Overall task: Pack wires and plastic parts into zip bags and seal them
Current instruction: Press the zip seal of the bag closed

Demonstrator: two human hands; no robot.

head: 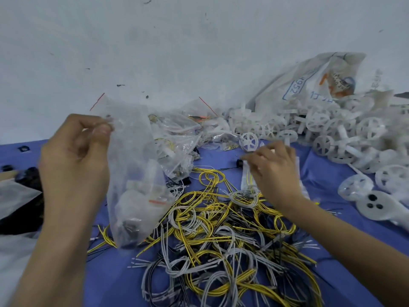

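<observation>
Pinching zip bag (132, 165) near its top, left hand (73, 156); right hand (276, 173) curled over wires (221, 229), hold unclear.

Glossy clear plastic zip bag (135, 173)

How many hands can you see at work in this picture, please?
2. The left hand pinches a clear zip bag, held up left of centre; the right hand is over the wire pile, right of centre. None seems hidden.
</observation>
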